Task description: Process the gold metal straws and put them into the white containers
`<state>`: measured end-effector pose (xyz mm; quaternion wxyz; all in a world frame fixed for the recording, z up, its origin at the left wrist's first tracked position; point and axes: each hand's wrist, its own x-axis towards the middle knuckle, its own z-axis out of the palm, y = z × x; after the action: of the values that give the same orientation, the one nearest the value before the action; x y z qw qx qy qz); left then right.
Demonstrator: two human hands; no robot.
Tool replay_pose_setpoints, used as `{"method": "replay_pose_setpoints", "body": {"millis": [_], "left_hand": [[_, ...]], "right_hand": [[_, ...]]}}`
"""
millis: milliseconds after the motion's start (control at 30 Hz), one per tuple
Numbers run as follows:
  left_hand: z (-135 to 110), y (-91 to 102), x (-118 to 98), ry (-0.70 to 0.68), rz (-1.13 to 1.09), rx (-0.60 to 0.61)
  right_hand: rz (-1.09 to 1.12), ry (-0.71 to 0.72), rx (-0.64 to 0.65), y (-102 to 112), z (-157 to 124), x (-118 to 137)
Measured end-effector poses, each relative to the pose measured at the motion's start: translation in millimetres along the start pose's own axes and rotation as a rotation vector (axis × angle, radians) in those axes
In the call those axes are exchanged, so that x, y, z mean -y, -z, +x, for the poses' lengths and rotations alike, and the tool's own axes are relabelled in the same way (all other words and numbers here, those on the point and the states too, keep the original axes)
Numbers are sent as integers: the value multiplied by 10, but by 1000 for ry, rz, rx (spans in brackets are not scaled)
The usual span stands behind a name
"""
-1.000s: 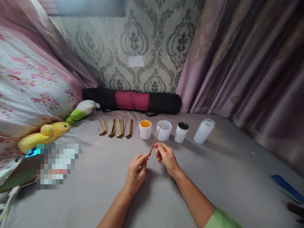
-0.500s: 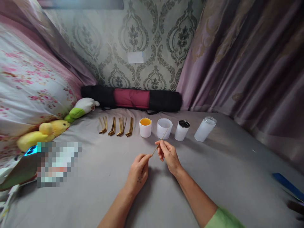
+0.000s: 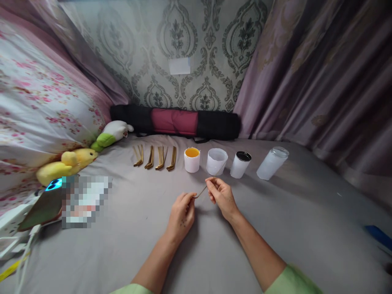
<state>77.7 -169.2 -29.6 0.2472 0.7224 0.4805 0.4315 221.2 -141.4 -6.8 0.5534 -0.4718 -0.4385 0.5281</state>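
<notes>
A thin golden-brown stick (image 3: 202, 190) slants between my two hands above the grey sheet. My left hand (image 3: 183, 212) pinches its lower end, where the stick looks bent near the fingertips. Higher up, the thumb and fingers of my right hand (image 3: 223, 197) are closed around it. Its upper tip passes in front of a translucent white cup (image 3: 216, 164). Beyond my left hand lie several small bundles of similar bent sticks (image 3: 161, 159), set in a row.
Beside the translucent cup stand a white cup with an orange inside (image 3: 192, 163) and a white one with a dark inside (image 3: 239, 168). A frosted jar (image 3: 271, 166) leans right. Plush toys (image 3: 58, 169), a phone (image 3: 43, 212) and cables (image 3: 26, 249) are left; a black-and-red roll (image 3: 174, 121) lies behind.
The camera view has shifted slightly, moving the scene right and up. Both hands still grip the stick, whose end by the left hand now looks bent.
</notes>
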Motion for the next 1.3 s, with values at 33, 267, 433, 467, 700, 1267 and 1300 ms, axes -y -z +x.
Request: {"method": "replay_pose_setpoints", "body": {"millis": [33,267,433,467,700,1267,1300], "left_hand": [[2,3,-6,5,-6,-3],[8,5,-21,66,-50,-14],[8,-12,-3,198,-195,-14],[11,-20,3,233,-245,-15],[39,-60,27,489,-569,7],[58,37,-25,710,-1018,86],[58,37,-21,713,-1017,89]], "right_hand": [[-6,-4,3,-2,-2,-7],[-20,-14,30,-4,-8,-47],[-27,-8,23,0,-8,-50],[-26,-8,22,-2,-8,-48],[-33,-6,-7,-9,-4,-49],[-77,51,-18,5,-12,-73],[-76,51,-20,3,-15,-72]]}}
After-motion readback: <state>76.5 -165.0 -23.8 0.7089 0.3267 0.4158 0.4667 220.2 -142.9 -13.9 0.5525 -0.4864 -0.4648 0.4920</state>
